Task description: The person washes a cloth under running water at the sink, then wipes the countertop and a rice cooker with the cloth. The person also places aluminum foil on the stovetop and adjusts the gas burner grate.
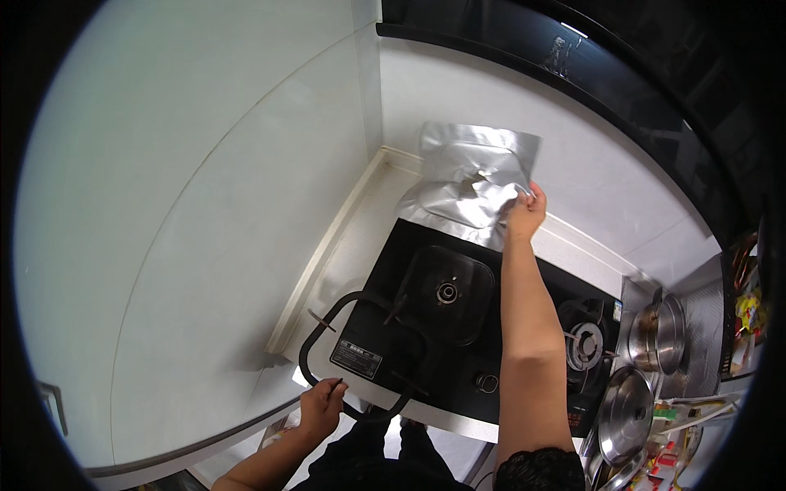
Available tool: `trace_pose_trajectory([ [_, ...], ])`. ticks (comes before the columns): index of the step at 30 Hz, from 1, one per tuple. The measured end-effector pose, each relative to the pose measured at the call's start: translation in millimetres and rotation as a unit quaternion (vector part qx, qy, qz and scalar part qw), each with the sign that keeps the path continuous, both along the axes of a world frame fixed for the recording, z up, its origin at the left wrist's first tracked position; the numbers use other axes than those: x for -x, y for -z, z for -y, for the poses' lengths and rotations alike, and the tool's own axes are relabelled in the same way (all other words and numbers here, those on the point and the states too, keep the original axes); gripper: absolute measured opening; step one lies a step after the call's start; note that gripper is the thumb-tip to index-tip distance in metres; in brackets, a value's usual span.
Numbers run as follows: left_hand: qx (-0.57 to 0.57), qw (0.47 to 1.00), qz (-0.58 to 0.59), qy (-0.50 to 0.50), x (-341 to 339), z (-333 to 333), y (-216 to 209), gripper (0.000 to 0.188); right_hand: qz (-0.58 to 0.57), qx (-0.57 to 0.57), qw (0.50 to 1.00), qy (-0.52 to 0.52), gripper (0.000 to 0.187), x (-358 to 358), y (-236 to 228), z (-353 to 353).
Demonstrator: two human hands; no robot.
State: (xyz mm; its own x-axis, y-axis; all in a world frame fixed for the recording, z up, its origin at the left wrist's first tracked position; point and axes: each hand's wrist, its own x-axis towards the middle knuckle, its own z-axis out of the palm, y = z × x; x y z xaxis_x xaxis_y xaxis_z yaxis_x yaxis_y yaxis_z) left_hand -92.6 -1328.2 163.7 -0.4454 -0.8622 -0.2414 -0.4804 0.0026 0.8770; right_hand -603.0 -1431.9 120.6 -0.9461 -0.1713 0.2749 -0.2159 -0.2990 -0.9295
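A black pot support, a rounded frame with prongs, is gripped at its near edge by my left hand. It is held over the front left corner of the black gas stove. Stretched across the stove, my right hand pinches the right edge of a crinkled silver foil sheet. The foil stands up behind the stove near the wall, a raised square shape pressed into it. Under it lies the left burner well, with its support off and the bare burner centre showing.
At the right, the other burner has its support in place. Beside it stand a steel pot and a steel lid. A pale wall panel bounds the left, and a black range hood hangs above.
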Motion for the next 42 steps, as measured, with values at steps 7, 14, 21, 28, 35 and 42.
trace_pose_trajectory([
  [7, -0.011, 1.000, 0.000, -0.012, -1.0, 6.2, 7.6, 0.019, 0.074, -0.032, 0.987, 0.141, 0.033, 45.4, 47.5, -64.0],
  [14, -0.007, 1.000, -0.008, -0.002, 5.0, 16.4, 10.8, 0.017, 0.134, -0.041, 0.984, 0.112, 0.034, 70.9, 84.8, -82.7],
  [21, -0.051, 0.998, -0.023, -0.019, 8.7, 20.8, 19.1, 0.020, 0.172, -0.179, 0.967, 0.048, 0.071, 74.4, 100.3, -112.4],
  [28, -0.074, 0.994, -0.072, -0.031, 21.5, 19.3, 8.8, 0.018, 0.231, -0.119, 0.966, -0.001, 0.050, -40.0, -13.2, -183.6],
  [35, -0.050, 0.990, -0.127, 0.038, 44.8, -10.9, -10.2, 0.019, 0.279, -0.082, 0.952, -0.094, 0.029, -208.4, -37.2, -329.1],
  [42, 0.049, 0.980, -0.165, 0.102, 95.8, -83.5, -19.3, 0.019, 0.313, -0.037, 0.942, -0.114, 0.032, -263.2, -45.1, -407.6],
])
